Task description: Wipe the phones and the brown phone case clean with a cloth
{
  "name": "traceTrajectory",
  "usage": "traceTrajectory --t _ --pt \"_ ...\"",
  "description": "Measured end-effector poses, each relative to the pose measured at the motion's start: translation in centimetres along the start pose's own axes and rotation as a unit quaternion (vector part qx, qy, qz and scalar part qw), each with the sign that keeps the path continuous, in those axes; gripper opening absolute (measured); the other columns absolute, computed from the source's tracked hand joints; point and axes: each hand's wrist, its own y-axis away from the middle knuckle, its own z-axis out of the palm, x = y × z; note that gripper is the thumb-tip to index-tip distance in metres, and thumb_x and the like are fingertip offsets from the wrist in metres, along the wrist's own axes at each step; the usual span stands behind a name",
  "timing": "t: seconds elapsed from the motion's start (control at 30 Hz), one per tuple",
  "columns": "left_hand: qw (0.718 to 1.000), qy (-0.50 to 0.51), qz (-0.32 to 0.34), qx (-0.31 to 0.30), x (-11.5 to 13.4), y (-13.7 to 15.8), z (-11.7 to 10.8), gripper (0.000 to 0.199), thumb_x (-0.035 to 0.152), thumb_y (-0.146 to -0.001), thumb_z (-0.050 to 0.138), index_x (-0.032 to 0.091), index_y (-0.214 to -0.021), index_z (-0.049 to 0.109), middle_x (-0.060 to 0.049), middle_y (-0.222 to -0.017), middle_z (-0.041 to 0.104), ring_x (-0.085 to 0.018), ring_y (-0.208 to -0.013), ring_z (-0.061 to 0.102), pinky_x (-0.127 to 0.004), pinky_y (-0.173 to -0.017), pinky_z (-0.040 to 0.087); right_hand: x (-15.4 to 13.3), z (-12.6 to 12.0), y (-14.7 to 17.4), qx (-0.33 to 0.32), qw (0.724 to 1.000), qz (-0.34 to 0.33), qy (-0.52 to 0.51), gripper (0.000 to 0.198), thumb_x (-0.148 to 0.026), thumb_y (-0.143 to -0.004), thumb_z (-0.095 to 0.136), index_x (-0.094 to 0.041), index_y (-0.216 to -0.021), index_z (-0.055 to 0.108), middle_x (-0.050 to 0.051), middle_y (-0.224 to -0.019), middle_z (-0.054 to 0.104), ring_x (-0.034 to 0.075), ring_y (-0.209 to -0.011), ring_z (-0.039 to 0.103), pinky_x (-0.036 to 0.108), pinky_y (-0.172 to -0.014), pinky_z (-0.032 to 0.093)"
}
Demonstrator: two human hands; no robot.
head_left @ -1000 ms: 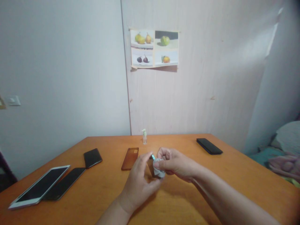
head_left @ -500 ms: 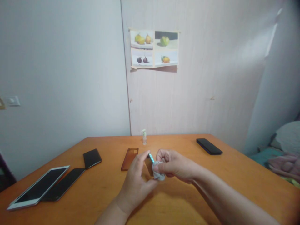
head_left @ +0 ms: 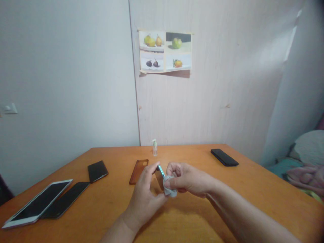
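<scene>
Above the middle of the table, my left hand (head_left: pixel 146 194) grips a smartphone (head_left: pixel 161 171) by its ends, fingertips at the far end and thumb at the near end. The phone is tilted on edge, so mostly its shiny blue-green side shows. My right hand (head_left: pixel 183 179) is closed, pinching a crumpled pale grey cloth (head_left: pixel 170 189) against the phone's near part. The cloth hides that end of the phone. Just beyond my left hand lies a brown phone case (head_left: pixel 136 171), flat on the table.
On the left of the wooden table (head_left: pixel 106 209) lie a white tablet (head_left: pixel 37 204), a dark flat case (head_left: pixel 67 199) and a small black one (head_left: pixel 97 171). A pump bottle (head_left: pixel 155 148) stands at the back. At the right back is a black wallet-like case (head_left: pixel 224 157).
The whole view has shifted slightly, so things appear a little further left. Both hands keep their hold; the cloth sits marginally lower along the phone's edge.
</scene>
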Motion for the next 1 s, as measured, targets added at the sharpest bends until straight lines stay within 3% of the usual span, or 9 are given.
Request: traceTrajectory --t 0.1,0.3,0.5,0.7,0.9,1.0 --pt "1.0 0.009 -0.005 0.003 0.0 0.0 -0.1 0.073 0.024 -0.073 0.074 0.024 -0.138 0.041 -0.012 -0.135 0.054 -0.028 -0.123 0.055 -0.048 -0.104 0.045 0.2 0.0 -0.1 -0.003 1.0 -0.008 -0.006 0.04 -0.041 -0.069 0.083 -0.019 -0.078 0.05 -0.006 -0.059 0.055 0.005 -0.047 0.04 0.019 -0.043 0.022" --pt "0.998 0.008 0.016 -0.054 1.5 0.0 0.1 0.067 0.017 -0.072 0.071 0.027 -0.133 0.046 -0.009 -0.127 0.059 -0.027 -0.118 0.057 -0.046 -0.101 0.048 0.5 -0.3 -0.6 0.083 0.993 -0.055 -0.069 0.043 -0.042 -0.069 0.083 -0.02 -0.079 0.048 -0.008 -0.059 0.053 0.004 -0.045 0.034 0.02 -0.043 0.018" --pt "0.999 0.04 -0.023 -0.013 0.3 0.3 0.0 0.073 0.017 -0.075 0.07 0.024 -0.14 0.037 -0.012 -0.137 0.052 -0.027 -0.125 0.054 -0.048 -0.107 0.044 0.5 0.3 -0.2 -0.004 0.999 -0.031 -0.023 0.04 -0.041 -0.071 0.082 -0.019 -0.079 0.05 -0.007 -0.059 0.053 0.005 -0.047 0.037 0.02 -0.043 0.02" --pt "0.991 0.126 -0.043 -0.025 0.9 0.2 0.3 0.071 0.018 -0.075 0.073 0.024 -0.137 0.039 -0.011 -0.138 0.053 -0.026 -0.125 0.056 -0.045 -0.108 0.045 1.3 -0.1 -1.1 0.102 0.993 -0.053 -0.034 0.043 -0.047 -0.073 0.079 -0.019 -0.079 0.048 -0.007 -0.058 0.052 0.004 -0.045 0.035 0.019 -0.043 0.018" --pt "0.974 0.209 -0.086 -0.02 1.2 0.0 0.2 0.069 0.017 -0.075 0.072 0.025 -0.136 0.04 -0.011 -0.139 0.053 -0.027 -0.126 0.056 -0.043 -0.108 0.045 1.0 0.1 -0.6 -0.006 0.997 -0.06 -0.05 0.042 -0.043 -0.072 0.081 -0.019 -0.078 0.048 -0.007 -0.058 0.052 0.005 -0.046 0.038 0.02 -0.044 0.02" --pt "0.973 0.211 -0.083 -0.038 1.5 0.1 0.3 0.068 0.018 -0.075 0.074 0.025 -0.134 0.041 -0.011 -0.137 0.055 -0.026 -0.124 0.057 -0.042 -0.107 0.046 1.2 0.1 -0.8 0.029 0.995 -0.082 -0.056 0.042 -0.046 -0.074 0.079 -0.019 -0.08 0.048 -0.007 -0.061 0.054 0.005 -0.047 0.037 0.02 -0.044 0.02"
